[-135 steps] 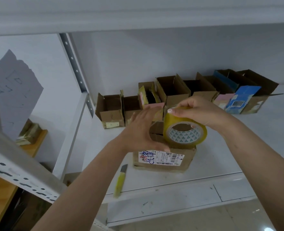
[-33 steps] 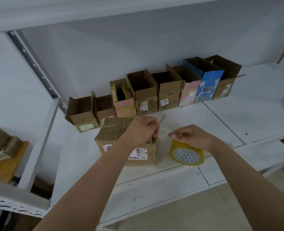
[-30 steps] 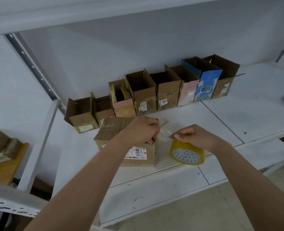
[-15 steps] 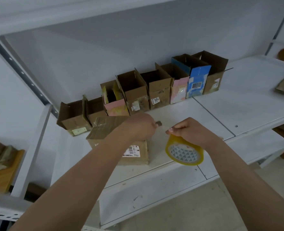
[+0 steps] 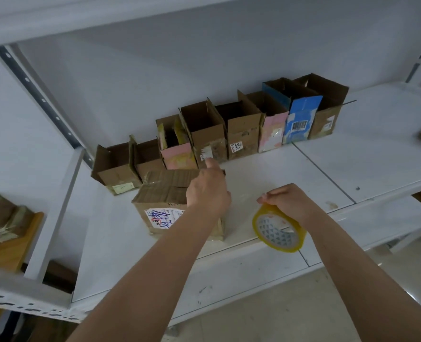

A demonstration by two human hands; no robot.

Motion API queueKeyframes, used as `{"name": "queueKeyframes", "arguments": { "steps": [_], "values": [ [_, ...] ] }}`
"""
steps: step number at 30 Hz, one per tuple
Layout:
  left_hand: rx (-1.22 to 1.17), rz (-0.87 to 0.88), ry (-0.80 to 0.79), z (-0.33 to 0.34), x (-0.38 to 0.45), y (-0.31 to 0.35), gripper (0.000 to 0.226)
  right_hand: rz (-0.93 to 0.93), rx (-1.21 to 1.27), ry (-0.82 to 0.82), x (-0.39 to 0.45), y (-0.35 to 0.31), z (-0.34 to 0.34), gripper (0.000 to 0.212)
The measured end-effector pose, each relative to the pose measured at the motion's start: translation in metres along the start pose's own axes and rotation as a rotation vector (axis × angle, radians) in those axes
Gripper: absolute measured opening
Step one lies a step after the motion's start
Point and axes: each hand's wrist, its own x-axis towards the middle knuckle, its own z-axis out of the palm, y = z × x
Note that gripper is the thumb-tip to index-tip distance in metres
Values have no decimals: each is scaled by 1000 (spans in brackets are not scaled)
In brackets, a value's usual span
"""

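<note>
Change vs a second ago: the clear strip that ran between the hands is no longer visible, and the left hand (image 5: 208,192) has dropped onto the top right edge of the closed cardboard box (image 5: 162,191). I read that as the tape end going down on the box, so sealing is under way, not finished. From behind I can't tell whether the left hand's fingers pinch tape or just press. The right hand (image 5: 289,202) grips the packing tape roll (image 5: 277,230) from above, fingers curled over its rim. The roll sits at 3 o'clock of the box, at the front edge of the white shelf (image 5: 352,164), with contact unclear. It stands on edge and tilted, open core facing 6 o'clock, axis roughly 12–6. The box's long axis looks about 9–3, label face toward 6. A row of open cartons (image 5: 244,127) stands at 12 o'clock.
</note>
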Motion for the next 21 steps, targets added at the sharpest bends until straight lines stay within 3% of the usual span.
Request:
{"name": "queueKeyframes", "arguments": {
  "steps": [3,5,7,10,13,15,18,19,21],
  "values": [
    [-69,100,-95,-8,-3,-8,40,-61,40,30,1,-7,-3,21],
    [-100,299,-154,-16,-8,-25,32,-85,53,35,-1,-12,-6,21],
    [-103,491,-218,-27,-14,-50,41,-112,59,11,-3,-18,-9,20],
    [-44,595,-233,-42,-17,-91,57,-170,38,-55,-7,-32,-5,18],
    [-45,537,-273,-52,-17,-118,62,-238,-2,-113,-11,-54,6,18],
    [-197,457,-272,-54,-17,-124,56,-277,-20,-138,-14,-65,13,18],
    [-636,173,76,-58,-24,-110,24,-321,-41,-168,-19,-80,19,18],
    [-808,71,138,-62,-27,-100,32,-334,-49,-179,-21,-84,20,17],
    [-936,36,51,-65,-26,-84,60,-373,-64,-200,-24,-93,23,16]
  ]
}}
